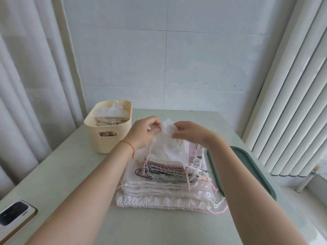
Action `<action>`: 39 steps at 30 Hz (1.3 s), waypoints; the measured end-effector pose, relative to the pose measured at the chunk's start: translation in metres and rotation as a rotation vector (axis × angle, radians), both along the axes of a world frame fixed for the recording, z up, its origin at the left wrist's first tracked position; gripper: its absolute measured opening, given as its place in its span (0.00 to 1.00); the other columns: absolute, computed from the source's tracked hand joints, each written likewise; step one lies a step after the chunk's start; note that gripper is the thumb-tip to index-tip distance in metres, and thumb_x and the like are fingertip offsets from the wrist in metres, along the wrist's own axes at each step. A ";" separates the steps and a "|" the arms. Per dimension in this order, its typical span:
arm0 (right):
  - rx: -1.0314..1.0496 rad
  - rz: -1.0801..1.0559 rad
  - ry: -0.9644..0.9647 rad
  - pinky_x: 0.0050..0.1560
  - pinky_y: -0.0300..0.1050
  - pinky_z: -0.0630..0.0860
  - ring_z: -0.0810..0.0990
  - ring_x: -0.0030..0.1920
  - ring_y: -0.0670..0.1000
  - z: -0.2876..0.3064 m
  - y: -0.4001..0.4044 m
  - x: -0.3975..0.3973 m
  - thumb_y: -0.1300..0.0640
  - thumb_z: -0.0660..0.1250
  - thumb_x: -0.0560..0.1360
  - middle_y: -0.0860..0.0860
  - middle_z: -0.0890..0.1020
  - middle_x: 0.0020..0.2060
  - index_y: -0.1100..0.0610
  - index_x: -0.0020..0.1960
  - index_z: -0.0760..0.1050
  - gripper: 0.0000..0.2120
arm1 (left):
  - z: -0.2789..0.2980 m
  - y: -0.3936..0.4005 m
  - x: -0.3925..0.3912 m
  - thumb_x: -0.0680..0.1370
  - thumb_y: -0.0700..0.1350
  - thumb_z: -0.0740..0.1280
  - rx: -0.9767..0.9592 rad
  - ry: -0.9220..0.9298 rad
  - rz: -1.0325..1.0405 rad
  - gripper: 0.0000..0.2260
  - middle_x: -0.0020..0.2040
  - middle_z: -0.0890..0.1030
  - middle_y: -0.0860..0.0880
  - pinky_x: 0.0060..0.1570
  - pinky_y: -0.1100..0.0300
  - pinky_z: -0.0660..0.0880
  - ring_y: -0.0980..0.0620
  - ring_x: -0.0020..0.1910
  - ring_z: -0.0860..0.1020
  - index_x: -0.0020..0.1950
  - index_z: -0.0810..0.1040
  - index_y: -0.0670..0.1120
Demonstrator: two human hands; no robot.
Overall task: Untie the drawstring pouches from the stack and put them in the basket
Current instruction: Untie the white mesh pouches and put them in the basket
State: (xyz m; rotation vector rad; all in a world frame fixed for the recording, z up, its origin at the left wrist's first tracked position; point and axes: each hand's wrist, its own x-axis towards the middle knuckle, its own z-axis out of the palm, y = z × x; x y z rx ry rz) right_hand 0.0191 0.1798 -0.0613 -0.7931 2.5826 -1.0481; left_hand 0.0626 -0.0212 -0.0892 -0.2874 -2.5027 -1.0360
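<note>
Both bare forearms reach forward from the lower corners and converge above the stack of folded fabric pouches (164, 184). The left hand (143, 133), its wrist ringed by a thin red string bracelet (128, 145), has fingers curled, pinching the upper left edge of a sheer white drawstring pouch (166, 138). The right hand (189, 132) faces it, fingertips pinching the same pouch's upper right edge.

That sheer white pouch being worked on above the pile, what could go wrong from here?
1. Both hands, left hand and right hand, pinch the sheer white pouch; tugging might tighten its knot.
2. Loose cords trail from the stack of fabric pouches; lifting could snag them.
</note>
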 end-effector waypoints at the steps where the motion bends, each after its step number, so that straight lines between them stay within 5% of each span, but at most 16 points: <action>1: 0.022 0.015 0.016 0.41 0.41 0.70 0.75 0.41 0.50 0.007 -0.003 0.001 0.55 0.68 0.75 0.53 0.80 0.42 0.58 0.54 0.79 0.10 | 0.003 -0.004 0.000 0.77 0.38 0.68 0.002 0.039 0.046 0.05 0.44 0.80 0.55 0.47 0.64 0.70 0.55 0.47 0.78 0.46 0.77 0.48; 3: 0.039 0.043 0.011 0.35 0.34 0.72 0.76 0.38 0.47 0.017 -0.013 0.004 0.53 0.71 0.75 0.49 0.82 0.41 0.57 0.54 0.80 0.11 | 0.006 -0.014 0.000 0.78 0.38 0.66 0.070 0.096 0.140 0.06 0.42 0.82 0.53 0.42 0.63 0.71 0.56 0.41 0.79 0.45 0.76 0.49; 6: 0.043 0.026 0.052 0.40 0.45 0.77 0.79 0.36 0.49 0.024 -0.040 0.006 0.53 0.73 0.73 0.51 0.85 0.42 0.56 0.51 0.82 0.09 | 0.013 -0.033 0.006 0.78 0.39 0.65 0.134 0.128 0.226 0.06 0.41 0.84 0.50 0.36 0.70 0.69 0.63 0.35 0.77 0.45 0.76 0.49; 9: 0.005 -0.101 0.182 0.31 0.39 0.72 0.75 0.31 0.50 0.031 -0.074 0.002 0.56 0.74 0.71 0.52 0.80 0.36 0.59 0.46 0.82 0.08 | 0.021 -0.058 0.014 0.76 0.42 0.69 0.206 0.157 0.306 0.03 0.48 0.83 0.51 0.47 0.63 0.72 0.56 0.44 0.78 0.49 0.79 0.47; 12: -0.122 -0.248 0.390 0.29 0.35 0.65 0.73 0.33 0.50 0.041 -0.108 -0.001 0.57 0.72 0.72 0.48 0.75 0.32 0.59 0.46 0.79 0.06 | 0.027 -0.097 0.024 0.76 0.44 0.66 0.163 0.200 0.584 0.11 0.57 0.78 0.51 0.57 0.55 0.70 0.49 0.59 0.74 0.57 0.79 0.48; 16: -0.278 -0.224 0.496 0.41 0.43 0.73 0.78 0.41 0.51 0.050 -0.173 0.006 0.57 0.70 0.74 0.49 0.80 0.41 0.53 0.56 0.78 0.11 | 0.020 -0.163 0.033 0.76 0.43 0.63 0.234 -0.101 0.828 0.17 0.65 0.73 0.42 0.62 0.51 0.69 0.41 0.65 0.70 0.65 0.74 0.46; 18: -0.269 -0.169 0.548 0.44 0.48 0.76 0.78 0.44 0.53 0.048 -0.203 0.008 0.58 0.68 0.74 0.51 0.81 0.45 0.56 0.53 0.78 0.09 | 0.014 -0.176 0.032 0.75 0.44 0.64 0.333 -0.216 0.747 0.18 0.61 0.76 0.44 0.58 0.53 0.72 0.41 0.59 0.77 0.66 0.72 0.44; 20: -0.222 -0.150 0.597 0.45 0.49 0.76 0.78 0.46 0.55 0.043 -0.226 0.007 0.61 0.66 0.74 0.52 0.80 0.48 0.58 0.52 0.76 0.07 | 0.009 -0.179 0.032 0.76 0.42 0.63 0.449 -0.213 0.662 0.16 0.48 0.78 0.48 0.44 0.57 0.75 0.44 0.41 0.81 0.63 0.71 0.43; 23: 0.319 -0.031 0.676 0.39 0.44 0.73 0.77 0.48 0.56 0.042 -0.248 0.006 0.65 0.61 0.74 0.53 0.78 0.46 0.58 0.50 0.75 0.08 | 0.000 -0.177 0.034 0.78 0.42 0.61 0.493 -0.123 0.616 0.08 0.40 0.78 0.45 0.29 0.62 0.68 0.50 0.29 0.77 0.57 0.70 0.45; 26: 0.654 0.073 0.629 0.30 0.40 0.65 0.74 0.41 0.54 0.033 -0.261 0.012 0.67 0.60 0.73 0.50 0.70 0.35 0.57 0.40 0.69 0.06 | -0.009 -0.173 0.034 0.79 0.42 0.59 0.506 -0.067 0.597 0.03 0.41 0.80 0.41 0.27 0.67 0.66 0.51 0.30 0.76 0.51 0.71 0.48; 30: 0.572 0.069 0.578 0.39 0.43 0.69 0.70 0.41 0.53 0.025 -0.267 0.007 0.67 0.61 0.75 0.50 0.69 0.38 0.57 0.52 0.72 0.09 | -0.021 -0.173 0.035 0.74 0.49 0.63 0.566 -0.028 0.545 0.05 0.46 0.78 0.44 0.41 0.57 0.72 0.47 0.42 0.79 0.48 0.74 0.54; 32: 0.680 0.130 0.398 0.44 0.39 0.67 0.72 0.46 0.52 0.031 -0.266 0.005 0.56 0.61 0.80 0.51 0.74 0.44 0.58 0.59 0.76 0.11 | -0.026 -0.173 0.039 0.75 0.48 0.65 0.562 -0.017 0.521 0.06 0.51 0.76 0.47 0.48 0.54 0.75 0.54 0.44 0.77 0.51 0.76 0.54; 34: 0.734 0.122 0.237 0.44 0.40 0.66 0.75 0.46 0.53 0.035 -0.262 0.000 0.42 0.57 0.80 0.51 0.77 0.45 0.58 0.55 0.76 0.21 | -0.029 -0.172 0.040 0.77 0.48 0.65 0.532 0.001 0.516 0.08 0.56 0.74 0.49 0.52 0.55 0.75 0.56 0.45 0.75 0.55 0.75 0.54; 36: 0.508 0.074 0.099 0.47 0.42 0.73 0.81 0.45 0.55 0.036 -0.258 -0.006 0.42 0.57 0.80 0.51 0.82 0.43 0.59 0.47 0.78 0.22 | -0.026 -0.170 0.041 0.78 0.47 0.64 0.459 0.015 0.546 0.11 0.59 0.72 0.49 0.51 0.57 0.72 0.51 0.47 0.75 0.60 0.75 0.53; 39: 0.162 0.012 0.149 0.48 0.42 0.76 0.84 0.42 0.53 0.042 -0.242 -0.003 0.49 0.57 0.80 0.51 0.85 0.39 0.59 0.42 0.82 0.21 | -0.015 -0.160 0.042 0.78 0.44 0.64 0.281 0.044 0.702 0.12 0.60 0.70 0.46 0.50 0.55 0.72 0.46 0.53 0.75 0.61 0.76 0.49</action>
